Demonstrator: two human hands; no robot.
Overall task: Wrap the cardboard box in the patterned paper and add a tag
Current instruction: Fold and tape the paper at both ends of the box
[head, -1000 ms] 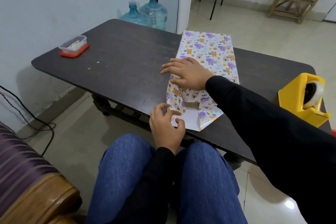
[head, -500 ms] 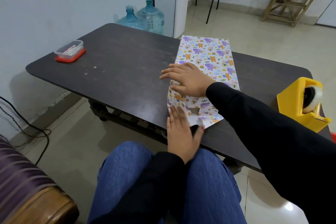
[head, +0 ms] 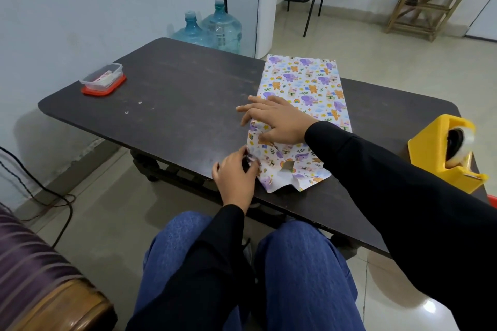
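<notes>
I see the box (head: 304, 88) on the table (head: 174, 105), right of centre. My right hand (head: 277, 123) lies on its near end; my left hand (head: 236, 174) pinches the paper (head: 304, 174) before it. Tub (head: 103, 79) far left, tape dispenser (head: 443, 153) at the right edge, bottles (head: 212, 29) behind.

The one view comes from a wide-angle camera worn on the person's head, facing forward and tilted steeply down over the dark counter (head: 174, 94). It sits close: the knees in jeans (head: 304, 271) fill 6 o'clock, and the patterned paper (head: 304, 83) lies just right of centre. The yellow tape dispenser (head: 441, 153) shows at 3 o'clock, the clear plastic container (head: 103, 79) at 10 o'clock, and the water bottles (head: 215, 27) on the floor beyond at 12 o'clock.
</notes>
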